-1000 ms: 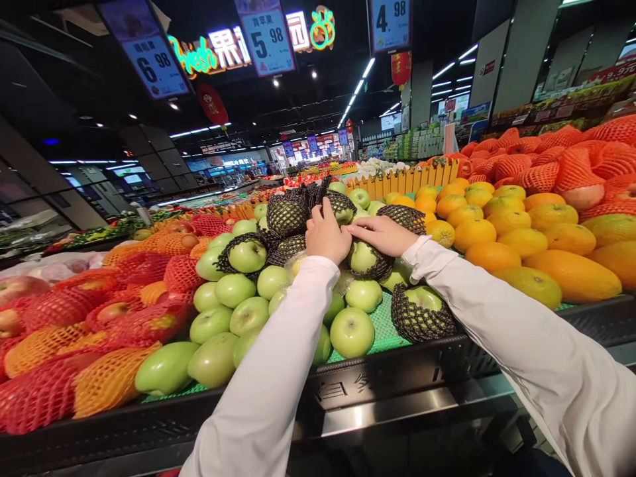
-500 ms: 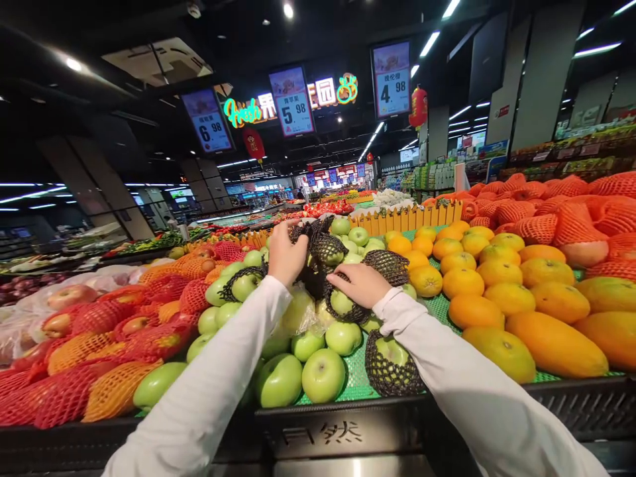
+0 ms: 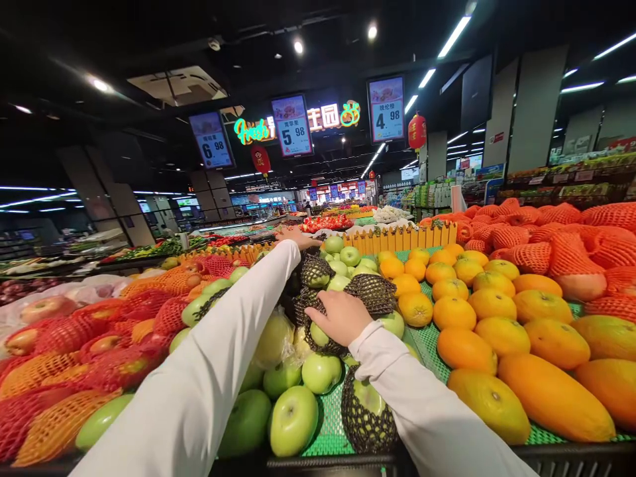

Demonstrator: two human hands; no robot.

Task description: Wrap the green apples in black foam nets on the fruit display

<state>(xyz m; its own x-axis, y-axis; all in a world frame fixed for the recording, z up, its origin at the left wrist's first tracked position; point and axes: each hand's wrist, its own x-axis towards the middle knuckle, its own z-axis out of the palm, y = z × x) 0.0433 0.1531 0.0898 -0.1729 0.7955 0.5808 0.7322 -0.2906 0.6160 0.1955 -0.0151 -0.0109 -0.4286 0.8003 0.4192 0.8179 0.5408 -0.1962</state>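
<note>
The right hand [image 3: 344,314], loosely spread, rests on a round green apple in black mesh [image 3: 318,336]. The left hand [image 3: 297,236] is farther back, grip not discernible.

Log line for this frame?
left hand: at black netting, grip unclear | right hand: on black-netted green apple | oranges: beside apples

Head view only: faces forward, slightly down, across fruit display [image 3: 330,424]; white sleeves [image 3: 213,351] close below.

Price screens [image 3: 292,126] and red lanterns [image 3: 417,131] hang overhead; oranges [image 3: 492,304] lie beside red-netted fruit [image 3: 616,245].
</note>
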